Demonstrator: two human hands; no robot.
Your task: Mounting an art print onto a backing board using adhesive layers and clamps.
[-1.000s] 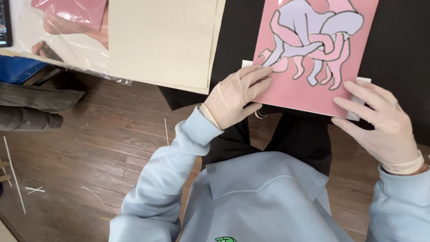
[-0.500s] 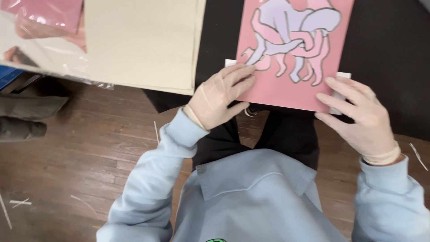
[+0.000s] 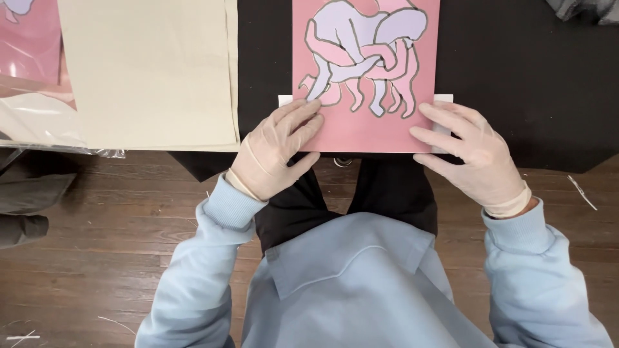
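A pink art print [image 3: 365, 122] with lilac, outlined figures was seen lying flat on the black worktop [image 3: 516, 84], its near edge at the worktop's front, with a white sheet [image 3: 284, 100] showing at both sides beneath it. The gloved left hand [image 3: 274, 151] was spread flat on the lower left corner, and the gloved right hand [image 3: 474, 154] on the lower right; nothing was gripped. The print was judged light, thin, flexible and easily creased, best held by its edges. A cream sheet [image 3: 148, 71] lay well to the left.
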